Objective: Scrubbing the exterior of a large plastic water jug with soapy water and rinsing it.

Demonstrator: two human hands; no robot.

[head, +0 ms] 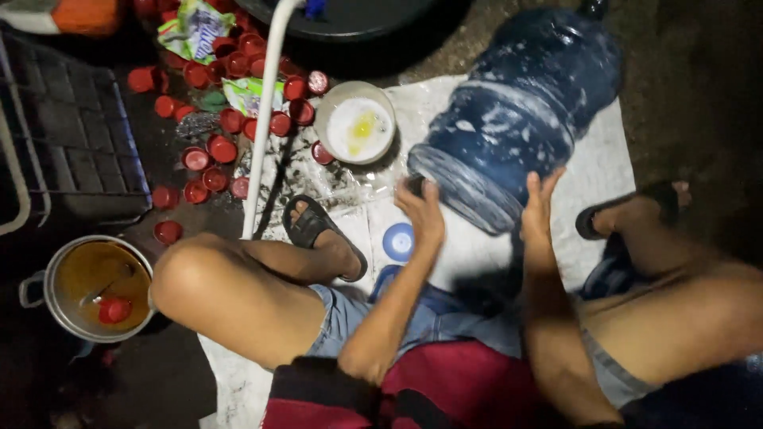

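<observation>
On the white sheet (604,151), near its far edge, the soapy blue water jug (517,111) lies on its side. The left hand (423,213) and right hand (539,208) press open fingers against its base without gripping. Wet foam could make the jug slip or roll toward the white bowl (355,121).

Water jug (517,111): glossy blue plastic, soap-streaked. Caps (222,148): shiny red plastic. Pot (48,278): dull metal.

Head view, steeply downward, close.
</observation>
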